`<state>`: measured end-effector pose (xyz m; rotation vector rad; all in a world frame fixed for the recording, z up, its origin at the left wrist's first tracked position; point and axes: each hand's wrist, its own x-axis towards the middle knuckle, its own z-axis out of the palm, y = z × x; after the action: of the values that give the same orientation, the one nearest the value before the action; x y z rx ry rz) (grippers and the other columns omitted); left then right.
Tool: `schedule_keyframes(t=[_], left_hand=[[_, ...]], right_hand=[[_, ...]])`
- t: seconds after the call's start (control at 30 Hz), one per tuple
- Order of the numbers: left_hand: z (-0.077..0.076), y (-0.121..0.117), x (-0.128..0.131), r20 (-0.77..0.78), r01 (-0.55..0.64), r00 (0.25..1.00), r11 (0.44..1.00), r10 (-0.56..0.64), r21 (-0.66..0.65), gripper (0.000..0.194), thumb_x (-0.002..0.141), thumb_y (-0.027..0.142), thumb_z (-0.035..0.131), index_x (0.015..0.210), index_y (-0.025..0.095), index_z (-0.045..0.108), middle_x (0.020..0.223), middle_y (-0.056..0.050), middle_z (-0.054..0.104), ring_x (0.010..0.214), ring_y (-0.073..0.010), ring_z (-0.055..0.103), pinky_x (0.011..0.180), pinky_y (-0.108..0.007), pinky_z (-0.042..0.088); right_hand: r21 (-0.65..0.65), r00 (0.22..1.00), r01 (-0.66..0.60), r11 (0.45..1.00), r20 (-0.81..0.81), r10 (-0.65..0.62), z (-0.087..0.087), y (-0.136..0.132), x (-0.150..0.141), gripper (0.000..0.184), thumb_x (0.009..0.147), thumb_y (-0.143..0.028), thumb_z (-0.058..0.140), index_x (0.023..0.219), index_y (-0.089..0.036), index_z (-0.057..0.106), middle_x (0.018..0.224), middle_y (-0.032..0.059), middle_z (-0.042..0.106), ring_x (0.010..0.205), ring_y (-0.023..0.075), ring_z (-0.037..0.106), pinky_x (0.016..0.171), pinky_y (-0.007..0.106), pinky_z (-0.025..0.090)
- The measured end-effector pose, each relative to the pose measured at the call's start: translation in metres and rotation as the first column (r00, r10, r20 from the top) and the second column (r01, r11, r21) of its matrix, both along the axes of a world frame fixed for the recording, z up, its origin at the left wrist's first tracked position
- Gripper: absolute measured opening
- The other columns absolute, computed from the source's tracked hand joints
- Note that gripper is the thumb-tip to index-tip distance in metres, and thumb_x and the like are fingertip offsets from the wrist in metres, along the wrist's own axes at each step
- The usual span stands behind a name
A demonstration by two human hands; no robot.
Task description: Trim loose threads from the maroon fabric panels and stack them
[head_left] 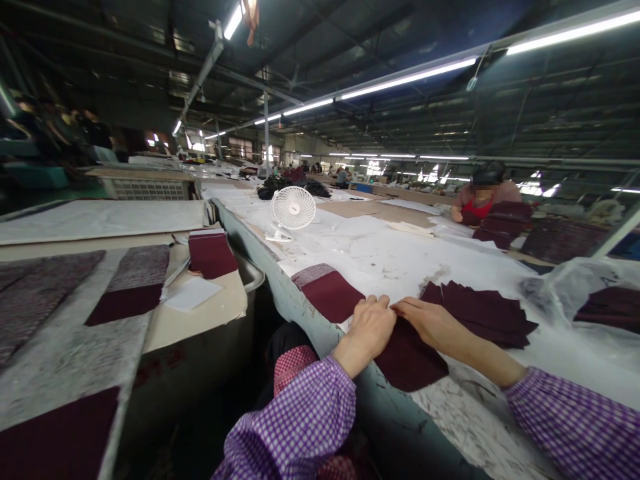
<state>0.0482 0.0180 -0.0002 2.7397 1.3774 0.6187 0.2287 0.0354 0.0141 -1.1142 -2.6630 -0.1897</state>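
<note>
At the table edge, my left hand (371, 328) is closed, its curled fingers gripping the top of a maroon fabric piece (413, 363). Close beside it, my right hand (434, 323) pinches the same piece near its upper edge; the fingertips of both hands almost meet. The lower part of that piece hangs toward the table's rim. Just left of my hands lies another maroon piece with a grey speckled end (330, 293). To the right of my right hand, a fanned pile of maroon pieces (483, 313) rests on the white table surface (380, 257).
A small white fan (293, 208) stands farther back on the table. A clear plastic bag (560, 287) with dark cloth lies at right. On the left, a lower surface carries a maroon stack (213, 253) and white paper (191, 294). A co-worker (485, 197) sits across the table.
</note>
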Motion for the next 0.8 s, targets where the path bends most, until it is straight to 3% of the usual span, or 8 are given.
schedule_keyframes(t=[0.2,0.37,0.5,0.8], left_hand=[[-0.004,-0.004,-0.031,0.094,-0.033,0.995,0.999,0.034,-0.015,0.025,0.088,0.015,0.044,0.088,0.022,0.068,0.088,-0.003,0.058,0.086,-0.0180,0.052,0.075,-0.027,0.042],[-0.015,-0.007,-0.049,0.191,-0.058,0.980,0.998,0.051,0.030,0.025,0.091,0.023,0.045,0.085,0.023,0.070,0.087,-0.002,0.058,0.084,-0.0165,0.051,0.074,-0.026,0.040],[-0.018,-0.008,-0.050,0.197,-0.068,0.979,0.997,0.061,0.032,0.023,0.091,0.026,0.048,0.086,0.023,0.070,0.088,-0.002,0.058,0.083,-0.0165,0.049,0.074,-0.027,0.040],[-0.021,-0.007,-0.056,0.298,-0.046,0.954,0.999,0.042,0.008,0.021,0.090,0.024,0.049,0.084,0.019,0.069,0.087,-0.002,0.058,0.083,-0.0154,0.052,0.079,-0.026,0.042]], right_hand=[[-0.045,1.000,0.012,0.999,-0.019,-0.013,-0.004,0.003,0.006,0.030,0.091,-0.018,0.034,0.102,-0.019,0.062,0.101,0.0083,0.064,0.088,0.0182,0.062,0.081,0.031,0.051],[-0.073,0.999,-0.040,0.996,0.006,0.041,-0.004,-0.001,0.007,0.035,0.090,-0.013,0.034,0.110,-0.018,0.062,0.111,0.0094,0.061,0.098,0.0188,0.060,0.086,0.031,0.049],[-0.102,0.991,-0.047,0.994,0.119,0.059,0.003,-0.007,0.001,0.042,0.087,-0.009,0.036,0.118,-0.021,0.061,0.112,0.0098,0.060,0.091,0.0186,0.061,0.080,0.030,0.050],[-0.012,0.924,-0.060,0.998,0.377,0.060,0.014,-0.016,-0.022,0.056,0.085,-0.006,0.037,0.134,-0.032,0.047,0.103,0.0089,0.060,0.081,0.0178,0.062,0.067,0.027,0.048]])
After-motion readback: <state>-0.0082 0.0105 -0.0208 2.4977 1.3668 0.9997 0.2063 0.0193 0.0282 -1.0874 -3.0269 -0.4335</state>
